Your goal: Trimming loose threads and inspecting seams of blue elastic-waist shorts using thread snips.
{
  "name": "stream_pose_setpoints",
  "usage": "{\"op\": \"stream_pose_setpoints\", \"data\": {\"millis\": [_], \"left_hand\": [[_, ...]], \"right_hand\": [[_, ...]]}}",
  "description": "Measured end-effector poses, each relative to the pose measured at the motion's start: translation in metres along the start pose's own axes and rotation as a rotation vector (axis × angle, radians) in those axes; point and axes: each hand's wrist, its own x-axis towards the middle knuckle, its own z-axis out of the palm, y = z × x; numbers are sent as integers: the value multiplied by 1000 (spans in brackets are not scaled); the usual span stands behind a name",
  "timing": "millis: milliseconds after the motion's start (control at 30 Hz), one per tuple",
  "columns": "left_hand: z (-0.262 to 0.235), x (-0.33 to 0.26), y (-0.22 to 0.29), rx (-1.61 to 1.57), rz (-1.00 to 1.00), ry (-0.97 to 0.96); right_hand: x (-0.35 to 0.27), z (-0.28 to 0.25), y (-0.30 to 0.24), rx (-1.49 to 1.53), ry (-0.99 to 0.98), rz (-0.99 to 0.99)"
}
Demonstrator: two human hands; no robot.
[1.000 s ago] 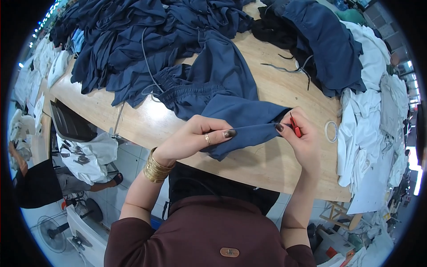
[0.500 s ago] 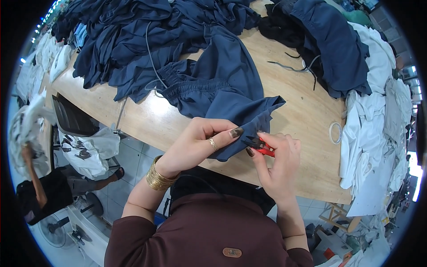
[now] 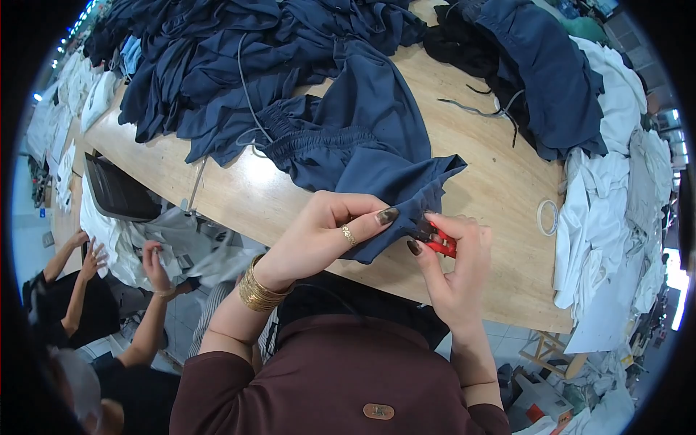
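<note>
A navy garment [image 3: 377, 163] with a gathered elastic waist lies near the middle of the table, one hem edge drawn toward me. My left hand [image 3: 337, 232] pinches that hem between thumb and fingers. Close on its right, my right hand [image 3: 460, 261] is closed around small red thread snips [image 3: 444, 243] with dark blades. The blades' tips meet the hem's edge; whether they cut a thread there is too small to tell. A grey drawstring [image 3: 246, 87] trails over the garment's waist.
A big heap of navy garments [image 3: 196, 80] covers the far left. Navy and black clothes [image 3: 544, 87] lie far right, beside white garments [image 3: 591, 217] hanging over the edge. A tape roll [image 3: 547, 217] sits near that edge. Two people work at left, by white cloth [image 3: 109, 239].
The red snips and my right hand have shifted slightly right. My left hand keeps its grip. A second person has come in at lower left, arms reaching toward the white cloth.
</note>
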Motion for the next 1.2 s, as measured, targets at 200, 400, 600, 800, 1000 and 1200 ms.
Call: {"op": "stream_pose_setpoints", "data": {"millis": [200,400,600,800,1000,1200], "left_hand": [[1,0,2,-17,16,6],[2,0,1,-36,5,16],[3,1,1,-24,28,14],[4,1,-3,-20,54,19],[4,1,-6,-38,38,24],[4,0,-9,-74,35,46]], "right_hand": [[-3,6,3,197,6,115],[2,-1,1,-26,-3,-44],[2,-1,2,-100,-12,-91],[3,-1,0,-165,0,-116],[2,-1,0,-167,22,-85],[0,-2,2,-145,25,-94]]}}
